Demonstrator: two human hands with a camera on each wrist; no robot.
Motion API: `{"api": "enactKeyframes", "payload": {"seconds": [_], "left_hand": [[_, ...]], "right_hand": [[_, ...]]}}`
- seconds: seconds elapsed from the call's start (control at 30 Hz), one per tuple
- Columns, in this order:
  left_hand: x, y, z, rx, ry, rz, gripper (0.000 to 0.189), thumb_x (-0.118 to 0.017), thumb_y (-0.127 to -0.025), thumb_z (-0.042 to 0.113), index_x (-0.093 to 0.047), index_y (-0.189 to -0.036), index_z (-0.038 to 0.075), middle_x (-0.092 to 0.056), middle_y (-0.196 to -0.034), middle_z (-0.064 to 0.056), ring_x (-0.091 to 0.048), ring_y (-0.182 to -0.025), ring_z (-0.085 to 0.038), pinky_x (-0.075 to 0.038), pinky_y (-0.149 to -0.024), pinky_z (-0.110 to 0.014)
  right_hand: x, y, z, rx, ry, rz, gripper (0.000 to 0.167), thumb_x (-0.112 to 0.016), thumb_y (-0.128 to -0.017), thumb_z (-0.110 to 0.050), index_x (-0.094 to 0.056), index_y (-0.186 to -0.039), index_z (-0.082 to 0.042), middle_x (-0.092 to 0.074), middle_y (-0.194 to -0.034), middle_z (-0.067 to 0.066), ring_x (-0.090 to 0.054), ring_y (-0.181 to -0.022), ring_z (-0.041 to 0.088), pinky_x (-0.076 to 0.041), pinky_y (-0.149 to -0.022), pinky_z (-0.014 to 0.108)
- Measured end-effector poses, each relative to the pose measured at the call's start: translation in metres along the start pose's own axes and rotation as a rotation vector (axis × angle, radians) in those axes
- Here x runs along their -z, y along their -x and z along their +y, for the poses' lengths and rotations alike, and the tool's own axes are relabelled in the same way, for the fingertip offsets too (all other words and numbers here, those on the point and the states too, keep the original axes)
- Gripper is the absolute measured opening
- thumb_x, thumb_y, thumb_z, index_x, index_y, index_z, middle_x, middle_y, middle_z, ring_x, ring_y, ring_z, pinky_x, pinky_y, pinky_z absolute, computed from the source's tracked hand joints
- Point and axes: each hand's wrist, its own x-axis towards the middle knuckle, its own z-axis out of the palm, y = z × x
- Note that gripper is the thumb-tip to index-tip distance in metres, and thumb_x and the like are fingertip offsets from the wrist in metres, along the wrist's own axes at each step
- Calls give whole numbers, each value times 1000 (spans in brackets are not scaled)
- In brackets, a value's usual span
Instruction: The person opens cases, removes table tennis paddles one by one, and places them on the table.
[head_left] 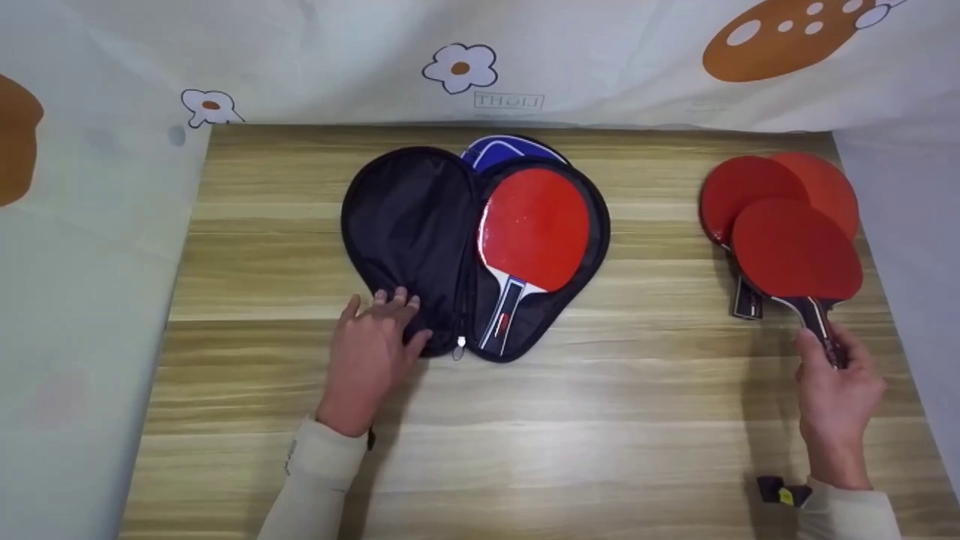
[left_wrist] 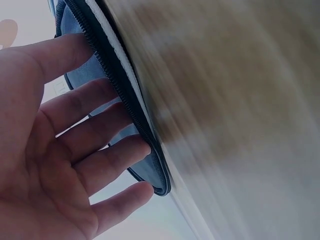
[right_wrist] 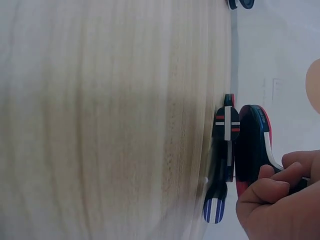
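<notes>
An unzipped black paddle case [head_left: 409,217] lies spread on the table in the head view. A red table tennis paddle [head_left: 536,225] rests in its right half, handle toward the person. My left hand [head_left: 367,360] touches the lower part of the left flap; its extended fingers meet the zippered edge [left_wrist: 107,70] in the left wrist view. At the right, my right hand [head_left: 836,390] grips the handle of another red paddle [head_left: 799,247]. That paddle is held up, overlapping two more red paddles [head_left: 746,187] in the head view.
A blue case [head_left: 502,150] with white lines is partly covered behind the black one. The case's zipper pull [head_left: 460,345] hangs at the bottom. A patterned cloth [head_left: 337,60] borders the back and sides of the wooden table [head_left: 600,442].
</notes>
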Motion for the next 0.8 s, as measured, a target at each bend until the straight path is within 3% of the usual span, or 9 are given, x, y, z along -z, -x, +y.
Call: {"api": "enactKeyframes", "payload": {"seconds": [0.07, 0.3, 0.47, 0.8], "left_hand": [[0, 1, 0, -2, -4, -2, 50, -77, -88, 42, -73, -127, 12, -71, -131, -12, -68, -121, -36, -49, -107, -57], [0, 1, 0, 6, 2, 2, 48, -78, -88, 41, -73, -126, 12, -72, -130, -11, -69, -120, -35, -48, -108, -56], [0, 0, 0, 14, 14, 5, 46, -80, -86, 39, -74, -124, 12, -73, -129, -10, -69, -119, -34, -48, -109, -56], [-1, -1, -1, 16, 36, 11, 44, -80, -87, 36, -75, -123, 12, -73, -129, -11, -70, -118, -36, -48, -108, -58]], "right_hand": [[1, 0, 2, 7, 58, -7, 41, -77, -90, -17, -63, -128, -8, -62, -82, -9, -53, -62, 3, -43, -49, 12], [3, -5, 12, 26, 422, -53, 57, -69, -96, -32, -55, -143, -4, -54, -89, -16, -50, -80, 0, -43, -63, 8], [3, -10, 16, -22, 384, -80, 61, -72, -94, -28, -52, -146, -1, -56, -84, -18, -54, -74, -4, -46, -61, 8], [1, -9, 16, -38, 471, -80, 60, -68, -96, -32, -53, -146, -3, -54, -97, -16, -51, -88, -2, -45, -67, 4]]}}
